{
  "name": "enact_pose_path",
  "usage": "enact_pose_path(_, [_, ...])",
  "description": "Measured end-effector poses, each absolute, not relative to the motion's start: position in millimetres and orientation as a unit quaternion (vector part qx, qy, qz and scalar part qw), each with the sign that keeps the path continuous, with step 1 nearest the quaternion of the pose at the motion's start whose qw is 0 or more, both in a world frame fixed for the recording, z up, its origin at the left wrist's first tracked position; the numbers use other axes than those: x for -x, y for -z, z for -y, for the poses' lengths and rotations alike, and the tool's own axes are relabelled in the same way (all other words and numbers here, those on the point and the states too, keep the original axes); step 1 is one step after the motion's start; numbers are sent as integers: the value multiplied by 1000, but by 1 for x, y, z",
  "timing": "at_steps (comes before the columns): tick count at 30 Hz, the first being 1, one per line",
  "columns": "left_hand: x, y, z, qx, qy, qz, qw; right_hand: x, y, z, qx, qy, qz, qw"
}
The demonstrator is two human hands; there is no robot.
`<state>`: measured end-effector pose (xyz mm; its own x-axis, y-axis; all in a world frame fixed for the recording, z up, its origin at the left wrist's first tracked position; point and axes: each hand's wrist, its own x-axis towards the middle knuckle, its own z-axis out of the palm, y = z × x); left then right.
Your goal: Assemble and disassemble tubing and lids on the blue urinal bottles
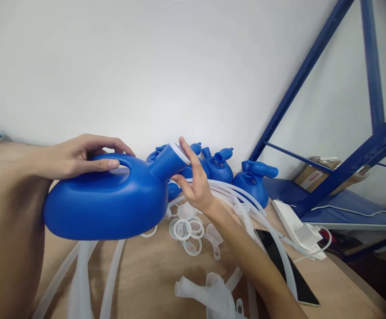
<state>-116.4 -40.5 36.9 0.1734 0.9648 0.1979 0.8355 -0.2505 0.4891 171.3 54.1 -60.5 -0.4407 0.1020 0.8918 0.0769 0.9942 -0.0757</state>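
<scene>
A blue plastic urinal bottle (106,208) is held above the table, its neck tilted up to the right. My left hand (86,155) is wrapped round its top handle, thumb on the near side. At the bottle's mouth sits a white ring (179,153), gripped between the thumb and fingers of my right hand (194,181). Whether the ring is fully seated, I cannot tell. Below the neck lie several translucent white rings and caps (193,246) on the wooden table (139,274).
Several more blue bottles (251,188) stand along the wall. Clear tubes (113,279) curve across the table, with translucent plastic pieces (212,294) near the front. To the right are a dark-screened phone (301,283), a white power strip (294,226) and a blue metal rack (342,164).
</scene>
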Motion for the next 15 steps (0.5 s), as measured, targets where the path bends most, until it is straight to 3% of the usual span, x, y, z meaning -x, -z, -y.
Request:
enact_pose_path(8, [122,-36,43,-775,-252,-563,135,-171,61,-45,32,31,823,566])
enact_pose_path(15, [122,-14,23,-786,-294,-474,266,-173,63,-41,73,-27,806,587])
